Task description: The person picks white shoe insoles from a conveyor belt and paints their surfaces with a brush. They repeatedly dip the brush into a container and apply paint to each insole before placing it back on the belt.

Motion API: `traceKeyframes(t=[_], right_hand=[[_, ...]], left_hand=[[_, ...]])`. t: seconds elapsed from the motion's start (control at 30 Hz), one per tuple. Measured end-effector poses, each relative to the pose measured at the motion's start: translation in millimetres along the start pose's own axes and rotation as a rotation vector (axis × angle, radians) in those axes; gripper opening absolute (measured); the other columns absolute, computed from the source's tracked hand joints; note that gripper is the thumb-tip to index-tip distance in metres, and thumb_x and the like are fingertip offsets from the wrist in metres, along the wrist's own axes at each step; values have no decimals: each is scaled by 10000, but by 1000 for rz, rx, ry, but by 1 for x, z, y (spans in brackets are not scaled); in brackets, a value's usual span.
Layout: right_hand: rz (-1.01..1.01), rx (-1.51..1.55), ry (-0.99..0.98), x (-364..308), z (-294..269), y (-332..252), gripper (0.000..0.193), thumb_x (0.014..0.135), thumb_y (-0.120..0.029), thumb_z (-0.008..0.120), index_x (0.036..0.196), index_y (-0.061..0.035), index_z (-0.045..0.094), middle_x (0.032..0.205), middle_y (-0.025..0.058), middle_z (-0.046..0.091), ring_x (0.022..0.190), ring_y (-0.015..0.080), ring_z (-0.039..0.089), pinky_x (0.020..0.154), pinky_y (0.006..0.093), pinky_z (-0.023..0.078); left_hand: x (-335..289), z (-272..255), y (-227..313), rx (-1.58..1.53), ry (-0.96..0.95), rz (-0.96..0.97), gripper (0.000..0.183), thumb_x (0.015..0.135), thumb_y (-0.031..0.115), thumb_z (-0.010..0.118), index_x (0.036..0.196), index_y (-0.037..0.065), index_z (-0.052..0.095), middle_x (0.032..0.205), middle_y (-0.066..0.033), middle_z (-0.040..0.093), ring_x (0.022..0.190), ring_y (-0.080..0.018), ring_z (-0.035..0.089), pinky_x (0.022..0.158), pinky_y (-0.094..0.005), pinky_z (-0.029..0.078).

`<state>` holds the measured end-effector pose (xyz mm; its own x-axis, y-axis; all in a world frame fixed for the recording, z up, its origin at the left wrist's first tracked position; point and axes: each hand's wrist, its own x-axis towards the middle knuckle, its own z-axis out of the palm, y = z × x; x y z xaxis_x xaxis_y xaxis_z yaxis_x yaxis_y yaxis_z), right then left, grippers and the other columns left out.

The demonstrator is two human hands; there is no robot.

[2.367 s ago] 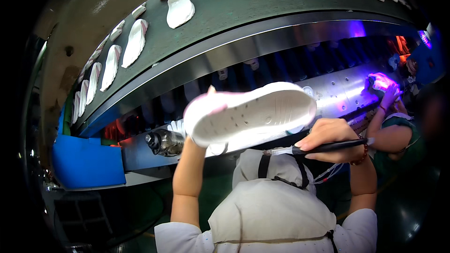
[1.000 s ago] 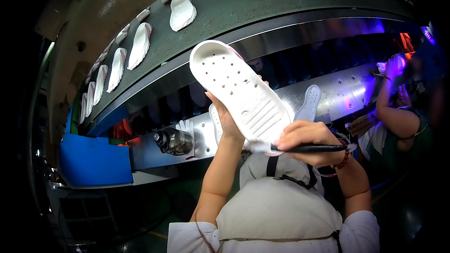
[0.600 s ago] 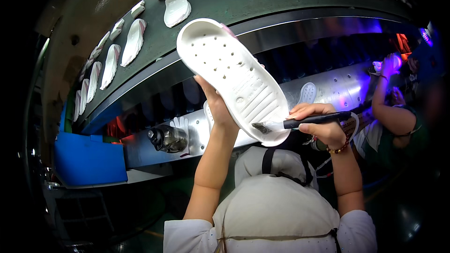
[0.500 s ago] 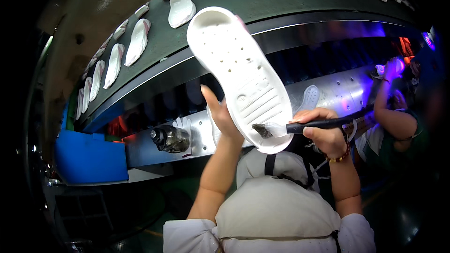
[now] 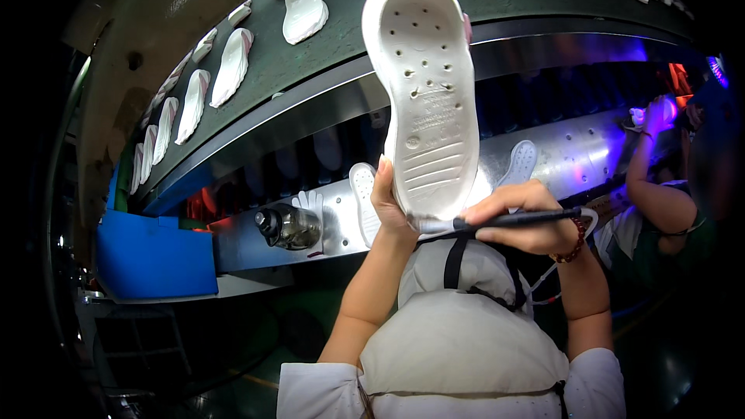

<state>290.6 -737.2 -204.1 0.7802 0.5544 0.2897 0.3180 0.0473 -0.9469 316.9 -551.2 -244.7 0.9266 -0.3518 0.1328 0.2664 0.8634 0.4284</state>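
A white shoe sole (image 5: 423,132) with a pink patch stands tilted up before me, its holed and ridged inner side facing me. My left hand (image 5: 392,206) grips it at the lower left of the heel, fingers partly hidden behind it. A black-handled brush (image 5: 535,218) is held in my right hand (image 5: 521,206), fingers closed round the handle. The brush's pale head lies along the heel's lower edge, close to my left hand; its bristles are blurred. A white tube (image 5: 591,221) runs from the handle's far end.
Several white soles (image 5: 231,70) lie on the green belt (image 5: 272,70) beyond. On the metal shelf (image 5: 559,140) below stand a dark bottle (image 5: 289,226), a white glove (image 5: 309,206) and two soles (image 5: 521,159). Another person's arm (image 5: 656,202) works at right. A blue box (image 5: 155,260) is at left.
The sole has turned more upright and shifted right. The brush has moved from inside the heel to its lower outer edge, lying flatter, and my hands have drawn closer together.
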Motion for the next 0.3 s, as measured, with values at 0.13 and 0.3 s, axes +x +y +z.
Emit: traceKeyframes(t=[0.13, 0.3], right_hand=[[-10, 44, -154, 6, -25, -13, 199, 666, 7, 646, 862, 4, 611, 853, 117, 624, 801, 177, 605, 720, 260, 471], [-55, -13, -269, 8, -27, -4, 179, 670, 5, 646, 846, -3, 612, 858, 115, 623, 830, 200, 600, 755, 273, 460]], left_hand=[[1, 14, 8, 187, 70, -100, 531, 806, 341, 411, 1206, -2, 344, 1130, -185, 466, 990, -270, 507, 849, -371, 414], [15, 34, 20, 497, 195, -428, 557, 794, 340, 446, 1231, 23, 310, 1120, -165, 474, 989, -255, 502, 862, -355, 393]])
